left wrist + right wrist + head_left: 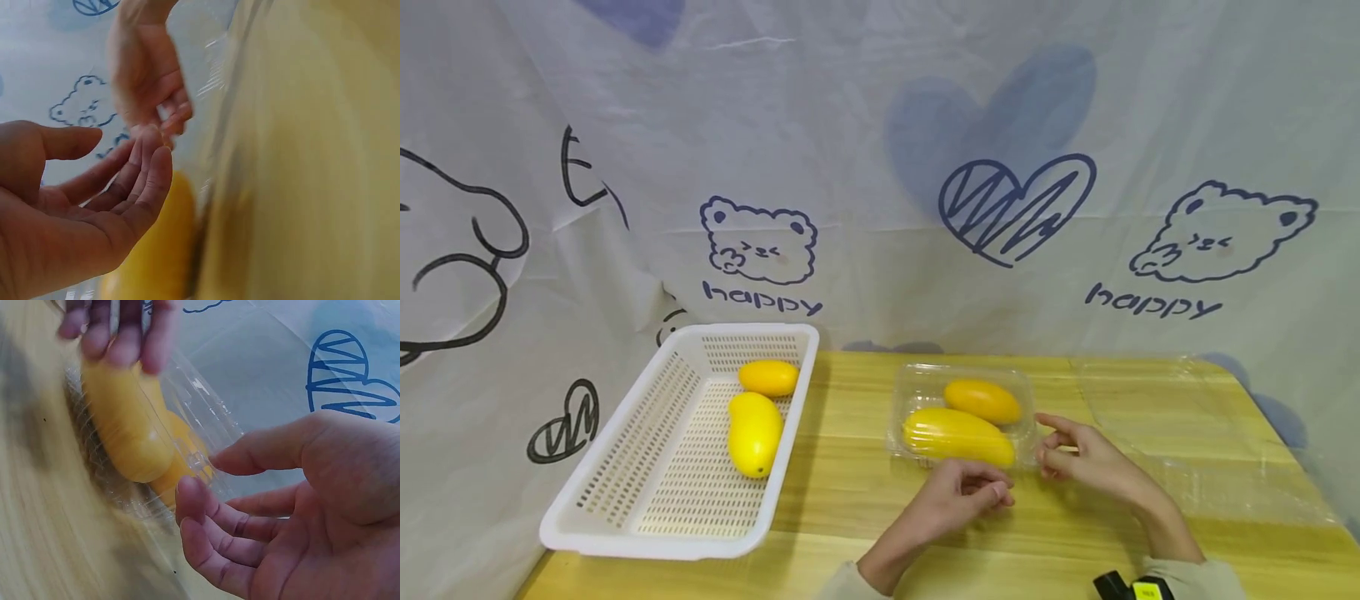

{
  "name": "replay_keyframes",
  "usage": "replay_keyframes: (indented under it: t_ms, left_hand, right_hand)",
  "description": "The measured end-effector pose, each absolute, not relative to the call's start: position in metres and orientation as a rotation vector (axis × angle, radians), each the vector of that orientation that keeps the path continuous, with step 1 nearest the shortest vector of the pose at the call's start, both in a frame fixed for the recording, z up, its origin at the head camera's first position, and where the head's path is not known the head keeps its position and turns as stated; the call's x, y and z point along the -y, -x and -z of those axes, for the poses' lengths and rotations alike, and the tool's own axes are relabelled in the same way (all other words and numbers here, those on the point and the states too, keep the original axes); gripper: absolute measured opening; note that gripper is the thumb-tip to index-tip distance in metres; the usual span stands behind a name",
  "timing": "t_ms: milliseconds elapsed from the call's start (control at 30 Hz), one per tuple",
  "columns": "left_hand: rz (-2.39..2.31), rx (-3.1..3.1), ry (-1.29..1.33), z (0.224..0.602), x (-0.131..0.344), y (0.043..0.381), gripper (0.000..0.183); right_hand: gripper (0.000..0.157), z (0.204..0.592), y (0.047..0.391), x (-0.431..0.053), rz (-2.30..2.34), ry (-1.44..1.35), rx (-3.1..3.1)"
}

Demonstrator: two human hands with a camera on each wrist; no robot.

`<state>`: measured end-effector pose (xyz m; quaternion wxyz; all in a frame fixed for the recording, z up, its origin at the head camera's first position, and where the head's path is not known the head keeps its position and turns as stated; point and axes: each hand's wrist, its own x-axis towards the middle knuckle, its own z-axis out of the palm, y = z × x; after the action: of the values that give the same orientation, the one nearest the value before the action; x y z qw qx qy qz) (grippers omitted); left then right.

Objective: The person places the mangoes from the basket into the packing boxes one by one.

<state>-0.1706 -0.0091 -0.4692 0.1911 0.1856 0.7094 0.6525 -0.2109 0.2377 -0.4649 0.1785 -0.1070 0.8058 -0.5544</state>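
A clear plastic box (893, 421) stands on the table with two yellow mangoes in it: a larger one (957, 435) in front and a more orange one (982, 401) behind. My left hand (958, 500) hovers at the box's front side, fingers loosely bent and nothing in them. At the box's right end is my right hand (1086, 458). Its thumb and fingertips (190, 499) are right by the box's corner, with a gap between them. In the left wrist view, the left palm (81, 231) faces up, the front mango (159, 250) partly hidden behind it.
A white slotted basket (662, 546) on the left holds a yellow mango (755, 435) and a smaller orange-yellow one (768, 377). More clear plastic packaging (1157, 400) lies on the right of the wooden table (842, 533). A printed cloth (865, 208) hangs behind.
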Motion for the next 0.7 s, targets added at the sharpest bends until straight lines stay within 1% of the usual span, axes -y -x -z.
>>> replay_keyframes:
  t_ms: [233, 433, 700]
  left_hand:
    - [-1.983, -1.689, -0.250, 0.490, -0.007, 0.168, 0.029]
    - [-2.175, -1.431, -0.008, 0.495, -0.018, 0.169, 0.033]
    - [-2.317, -1.251, 0.274, 0.499, -0.035, 0.172, 0.027]
  right_hand:
    - [0.069, 0.464, 0.211, -0.239, 1.562, 0.318, -2.293]
    - [0.070, 0.462, 0.213, -0.238, 1.542, 0.305, -2.305]
    - [0.070, 0.463, 0.211, -0.238, 1.543, 0.316, -2.311]
